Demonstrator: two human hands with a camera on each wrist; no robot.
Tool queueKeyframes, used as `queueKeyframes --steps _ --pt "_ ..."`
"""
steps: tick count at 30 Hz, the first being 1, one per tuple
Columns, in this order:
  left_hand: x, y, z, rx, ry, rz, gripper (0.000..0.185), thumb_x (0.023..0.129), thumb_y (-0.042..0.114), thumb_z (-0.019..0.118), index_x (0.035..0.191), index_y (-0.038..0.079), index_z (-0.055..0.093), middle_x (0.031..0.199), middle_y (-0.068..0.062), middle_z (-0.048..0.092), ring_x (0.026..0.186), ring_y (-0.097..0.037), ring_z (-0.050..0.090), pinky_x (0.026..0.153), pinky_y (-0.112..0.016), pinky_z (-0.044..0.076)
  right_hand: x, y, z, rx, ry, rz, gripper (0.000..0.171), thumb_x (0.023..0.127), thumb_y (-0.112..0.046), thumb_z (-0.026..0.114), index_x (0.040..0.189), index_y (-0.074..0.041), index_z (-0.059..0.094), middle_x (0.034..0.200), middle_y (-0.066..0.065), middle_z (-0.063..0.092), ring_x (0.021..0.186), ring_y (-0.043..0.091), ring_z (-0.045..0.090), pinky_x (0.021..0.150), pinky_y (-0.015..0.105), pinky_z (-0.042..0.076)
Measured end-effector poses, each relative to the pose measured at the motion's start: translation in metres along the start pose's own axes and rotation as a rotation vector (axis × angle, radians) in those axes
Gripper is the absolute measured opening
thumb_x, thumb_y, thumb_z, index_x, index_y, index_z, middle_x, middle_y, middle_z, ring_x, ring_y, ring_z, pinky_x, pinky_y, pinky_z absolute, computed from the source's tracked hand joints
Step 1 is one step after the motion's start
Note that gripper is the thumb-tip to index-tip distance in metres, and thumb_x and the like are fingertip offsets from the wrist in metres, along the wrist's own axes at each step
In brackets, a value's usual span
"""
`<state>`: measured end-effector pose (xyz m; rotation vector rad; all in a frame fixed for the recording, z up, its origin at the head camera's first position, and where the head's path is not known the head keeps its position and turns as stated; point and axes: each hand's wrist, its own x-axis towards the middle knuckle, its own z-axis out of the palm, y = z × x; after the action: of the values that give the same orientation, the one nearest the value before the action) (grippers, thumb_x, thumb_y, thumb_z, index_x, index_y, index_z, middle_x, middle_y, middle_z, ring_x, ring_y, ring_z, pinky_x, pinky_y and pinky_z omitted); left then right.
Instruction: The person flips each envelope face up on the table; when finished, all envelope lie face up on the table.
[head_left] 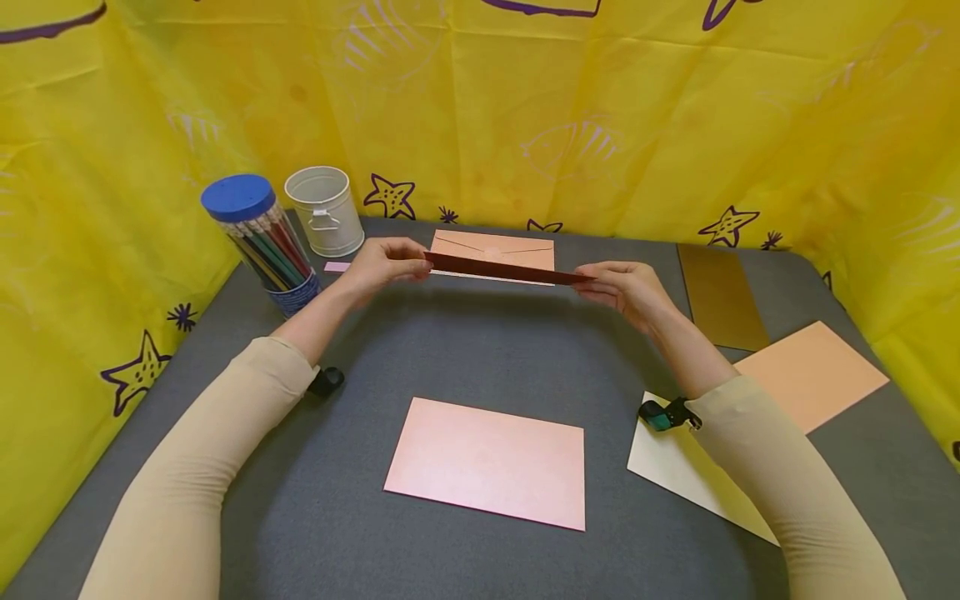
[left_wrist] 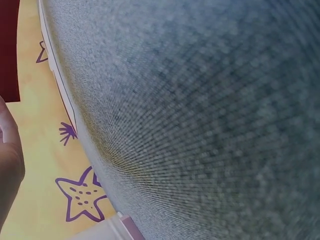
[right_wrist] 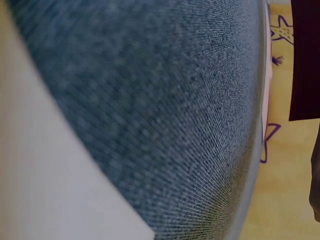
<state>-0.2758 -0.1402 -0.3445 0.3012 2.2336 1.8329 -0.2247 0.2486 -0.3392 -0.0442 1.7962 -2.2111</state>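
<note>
Above the grey surface [head_left: 480,350], both hands, left [head_left: 382,265] and right [head_left: 626,287], pinch the ends of a dark red sheet [head_left: 502,268]; keeping it level and taut should prevent creasing.

Open grey table [head_left: 480,350] lies between the two forearms, from the middle out toward 12 o'clock, and a hand could pass there freely under the dark red sheet [head_left: 502,268] held edge-on above it. At 6 o'clock the pink envelope [head_left: 487,461] lies flat. At 12 o'clock another envelope [head_left: 495,248] lies flat just before the yellow curtain [head_left: 525,125], which walls the table on three sides. At 10 o'clock the pencil tub [head_left: 262,246] and white bucket [head_left: 325,210] stand upright, close together. From 2 to 4 o'clock flat sheets lie: brown [head_left: 720,296], orange [head_left: 813,375], cream [head_left: 675,467]
</note>
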Motion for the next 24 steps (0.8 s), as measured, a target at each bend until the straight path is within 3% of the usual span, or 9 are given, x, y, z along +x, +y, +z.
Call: queueKeyframes --steps 8,14,19,24 --pt "0.001 -0.003 0.001 0.069 -0.009 -0.05 0.02 0.092 0.005 0.067 0.111 0.003 0.073 0.109 0.0 0.07 0.092 -0.01 0.063 0.079 -0.018 0.058 0.0 0.002 0.006 -0.147 0.117 0.041 0.02 0.088 0.004 0.068 0.101 -0.01 0.074 0.096 -0.006 0.071 0.083 0.007 0.071 0.074 0.019 0.06" --pt "0.001 -0.005 0.002 -0.03 -0.082 -0.063 0.021 0.095 0.005 0.059 0.112 -0.007 0.067 0.086 0.006 0.071 0.076 -0.008 0.067 0.073 -0.02 0.06 0.001 0.005 0.011 -0.24 0.154 0.066 0.039 0.088 0.007 0.065 0.124 -0.004 0.054 0.109 -0.001 0.056 0.079 0.006 0.068 0.073 0.019 0.06" --pt "0.002 -0.008 0.004 -0.006 -0.071 -0.117 0.013 0.093 0.002 0.064 0.104 -0.003 0.061 0.079 0.005 0.068 0.07 -0.008 0.067 0.069 -0.023 0.061 0.003 0.005 0.014 -0.301 0.153 0.109 0.062 0.09 0.005 0.063 0.146 0.001 0.036 0.118 0.005 0.051 0.077 0.005 0.068 0.074 0.02 0.06" --pt "0.002 -0.008 0.003 0.039 -0.103 -0.155 0.032 0.092 -0.001 0.063 0.12 -0.004 0.048 0.079 0.003 0.067 0.069 -0.01 0.066 0.066 -0.025 0.061 0.002 0.006 0.016 -0.334 0.103 0.139 0.062 0.094 0.004 0.058 0.151 0.004 0.032 0.116 0.005 0.053 0.078 0.003 0.068 0.075 0.019 0.06"
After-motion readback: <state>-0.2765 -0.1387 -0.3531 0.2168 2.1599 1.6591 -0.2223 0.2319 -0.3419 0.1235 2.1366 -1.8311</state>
